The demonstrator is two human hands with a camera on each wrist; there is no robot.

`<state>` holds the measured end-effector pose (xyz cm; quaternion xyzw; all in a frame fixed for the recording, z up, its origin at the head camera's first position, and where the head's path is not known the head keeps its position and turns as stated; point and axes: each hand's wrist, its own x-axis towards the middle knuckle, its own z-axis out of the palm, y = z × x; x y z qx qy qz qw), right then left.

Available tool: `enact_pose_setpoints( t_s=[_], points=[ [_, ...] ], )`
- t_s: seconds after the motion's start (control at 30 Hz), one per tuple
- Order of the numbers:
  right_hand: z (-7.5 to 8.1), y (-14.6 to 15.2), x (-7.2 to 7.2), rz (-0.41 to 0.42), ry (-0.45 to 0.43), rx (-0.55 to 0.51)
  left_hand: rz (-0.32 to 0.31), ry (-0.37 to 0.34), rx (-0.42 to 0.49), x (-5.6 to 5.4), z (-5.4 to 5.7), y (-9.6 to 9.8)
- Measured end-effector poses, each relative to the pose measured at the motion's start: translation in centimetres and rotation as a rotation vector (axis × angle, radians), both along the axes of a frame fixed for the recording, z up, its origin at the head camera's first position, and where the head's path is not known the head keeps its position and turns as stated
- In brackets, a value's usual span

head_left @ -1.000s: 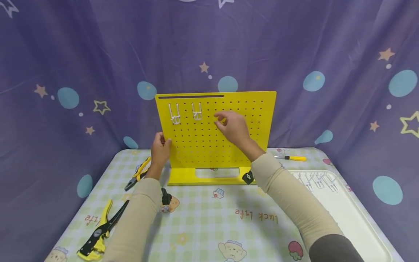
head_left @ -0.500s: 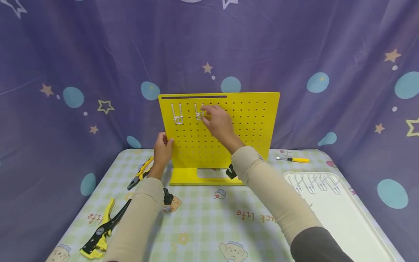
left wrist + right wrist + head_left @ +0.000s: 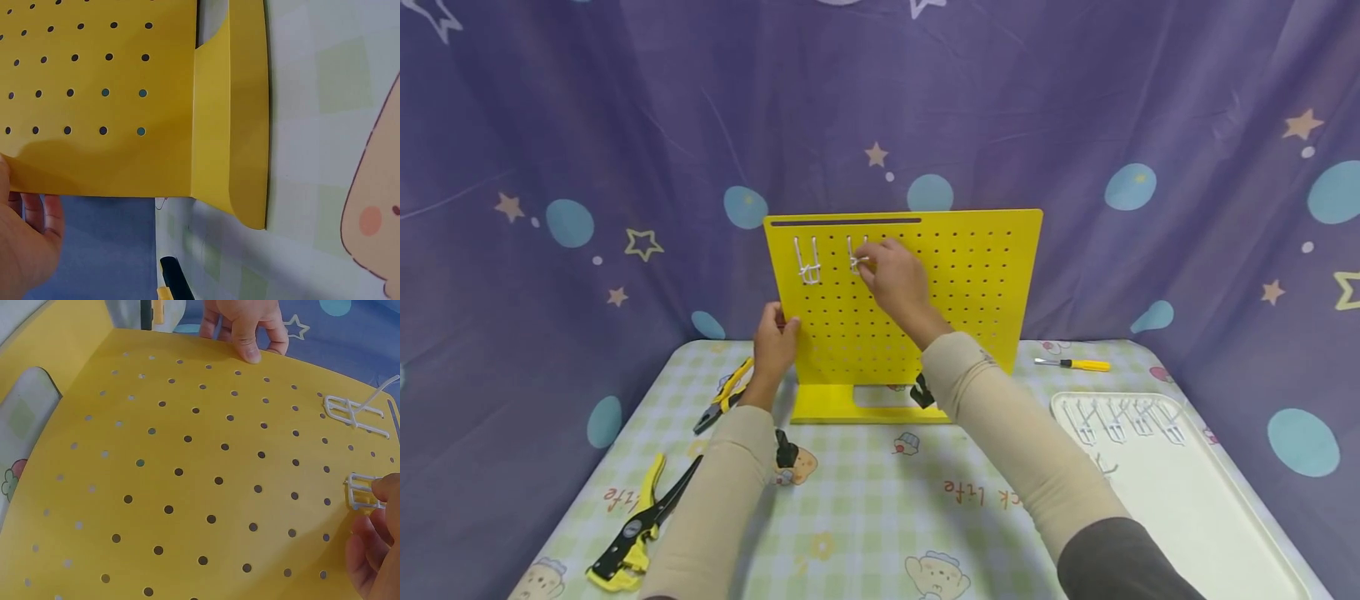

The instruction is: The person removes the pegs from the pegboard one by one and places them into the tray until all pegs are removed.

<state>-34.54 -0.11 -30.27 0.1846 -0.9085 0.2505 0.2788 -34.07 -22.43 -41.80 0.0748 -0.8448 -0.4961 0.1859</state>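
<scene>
A yellow pegboard [image 3: 880,333] stands upright on its base on the table. My left hand [image 3: 772,343] grips its left edge, thumb on the front face and fingers behind, as the right wrist view also shows. Two white wire pegboard hooks hang near the board's top left. With curled fingers my right hand [image 3: 895,279] pinches the second hook [image 3: 356,487], partly covering it. The first hook [image 3: 340,411] hangs to the left of it, untouched.
A white tray [image 3: 1195,500] with several more wire hooks lies at right. A yellow-handled screwdriver [image 3: 1084,365] lies behind it. Pliers [image 3: 722,398] and a yellow-black wire stripper [image 3: 636,533] lie at left. A purple curtain [image 3: 647,125] hangs behind.
My right hand has moved left across the board onto the second hook, and its fingers have closed on it. The left hand keeps its grip on the board's edge.
</scene>
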Motion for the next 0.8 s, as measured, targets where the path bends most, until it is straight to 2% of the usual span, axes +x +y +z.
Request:
enact_pose_setpoints(
  t_s=[0.47, 0.8],
  points=[
    [-0.45, -0.61, -0.11, -0.064, 0.053, -0.032, 0.008, 0.007, -0.011, -0.24, -0.18, -0.05],
    [-0.25, -0.65, -0.20, -0.055, 0.084, -0.039, -0.007, 0.005, -0.003, -0.18, -0.14, -0.09]
  ],
)
